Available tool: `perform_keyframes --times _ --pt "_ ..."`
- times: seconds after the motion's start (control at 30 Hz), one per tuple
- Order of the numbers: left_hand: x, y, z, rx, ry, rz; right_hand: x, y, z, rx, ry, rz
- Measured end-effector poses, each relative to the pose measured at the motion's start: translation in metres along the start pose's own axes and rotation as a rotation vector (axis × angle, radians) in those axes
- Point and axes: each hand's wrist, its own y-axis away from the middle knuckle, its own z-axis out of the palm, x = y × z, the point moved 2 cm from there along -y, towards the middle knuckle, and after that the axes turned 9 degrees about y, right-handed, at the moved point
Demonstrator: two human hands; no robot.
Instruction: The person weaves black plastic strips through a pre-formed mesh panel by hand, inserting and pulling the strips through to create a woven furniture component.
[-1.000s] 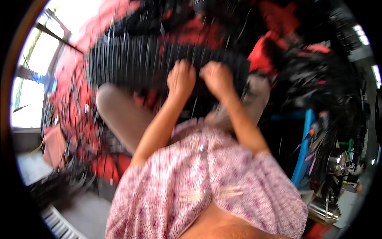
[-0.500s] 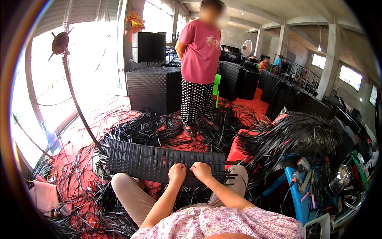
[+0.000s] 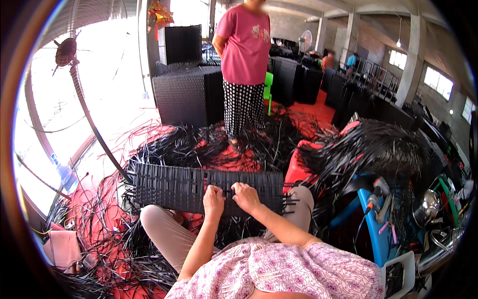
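Note:
A long, black woven panel (image 3: 164, 187) of flat strips lies across in front of my knees, with loose strip ends jutting from its right end. My left hand (image 3: 214, 201) is closed at the middle of the panel, fingers curled onto the weave. Close beside it on the right, my right hand (image 3: 245, 198) is also closed, its bent fingers pinching at the strips. The fingertips are partly hidden, so which strip each hand grips cannot be made out. A narrow gap in the weave shows just above my left hand.
Black strips (image 3: 378, 149) lie heaped at the right over a red stool (image 3: 298, 169). A blue stool (image 3: 371, 224) holds tools. A person (image 3: 244, 65) stands beyond the panel, near stacked black woven boxes (image 3: 179, 97). Loose strips cover the red floor (image 3: 92, 199). A bent pole (image 3: 92, 119) rises at left.
The scene has shifted upward in the picture. Both hands stay on the panel, and my right hand's knuckles now sit a little higher on the weave.

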Motion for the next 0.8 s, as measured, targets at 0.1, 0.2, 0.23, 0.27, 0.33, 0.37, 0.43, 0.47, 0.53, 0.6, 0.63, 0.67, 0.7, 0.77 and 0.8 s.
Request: perform_keyframes --times 0.1,0.2,0.23,0.27,0.33,0.37,0.43,0.47,0.53,0.6,0.63,0.67,0.7,0.77,0.8 --pt "0.028 -0.003 -0.019 0.002 -0.006 0.044 -0.004 -0.003 0.000 0.034 0.027 -0.039" --pt "0.045 -0.001 -0.027 -0.020 -0.031 0.062 -0.016 -0.004 -0.016 0.128 0.013 -0.031" --pt "0.054 -0.004 -0.029 -0.020 -0.027 0.047 -0.019 -0.009 -0.018 0.061 -0.037 -0.021" --pt "0.057 -0.005 -0.031 -0.020 -0.046 0.086 -0.022 -0.013 -0.020 0.080 -0.122 -0.056" --pt "0.068 -0.009 -0.036 -0.018 -0.084 0.173 -0.029 -0.021 -0.027 0.126 -0.288 -0.130" --pt "0.081 -0.012 -0.040 0.010 -0.127 0.241 -0.030 -0.025 -0.033 0.085 -0.345 -0.140" --pt "0.102 -0.019 -0.046 -0.032 -0.073 0.274 -0.026 -0.032 -0.039 0.005 -0.555 -0.102" --pt "0.109 -0.020 -0.053 -0.057 -0.061 0.261 -0.029 -0.032 -0.040 -0.058 -0.680 -0.069" --pt "0.111 -0.023 -0.059 -0.068 0.044 0.258 -0.033 -0.035 -0.052 -0.016 -0.697 -0.114" --pt "0.094 -0.020 -0.059 -0.086 0.121 0.195 -0.033 -0.032 -0.048 -0.082 -0.775 -0.055" --pt "0.093 -0.018 -0.056 -0.084 0.183 0.121 -0.028 -0.028 -0.044 -0.072 -0.676 -0.104" --pt "0.089 -0.015 -0.053 -0.105 0.230 0.063 -0.021 -0.020 -0.035 -0.058 -0.705 -0.056" --pt "0.086 -0.013 -0.049 -0.145 0.237 0.016 -0.014 -0.010 -0.034 -0.085 -0.765 0.040" --pt "0.068 -0.008 -0.042 -0.168 0.351 -0.174 -0.011 -0.005 -0.039 -0.100 -0.830 0.174" --pt "0.065 -0.007 -0.043 -0.117 0.323 -0.149 -0.008 0.003 -0.041 -0.103 -0.827 0.229"
